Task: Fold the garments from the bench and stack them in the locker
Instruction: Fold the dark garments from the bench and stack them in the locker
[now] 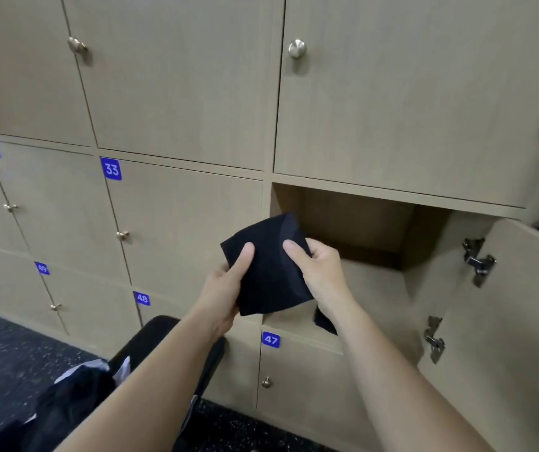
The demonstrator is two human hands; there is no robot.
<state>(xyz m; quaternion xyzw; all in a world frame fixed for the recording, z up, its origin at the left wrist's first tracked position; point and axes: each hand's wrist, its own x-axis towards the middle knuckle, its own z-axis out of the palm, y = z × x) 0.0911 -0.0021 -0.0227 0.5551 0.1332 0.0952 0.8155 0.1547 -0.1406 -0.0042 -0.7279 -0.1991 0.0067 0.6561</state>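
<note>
Wall of wooden lockers (180, 93), with open locker (359, 223) at 3 o'clock and dark bench (160, 324) with clothes (66, 402) at 7 o'clock. Folded black garment (268, 272) at centre, just before the opening, gripped by left hand (225, 288) and right hand (322, 275), thumbs on top.

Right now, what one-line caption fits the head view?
Left hand and right hand hold a folded black garment before the open locker; more dark garments lie on the bench.
</note>
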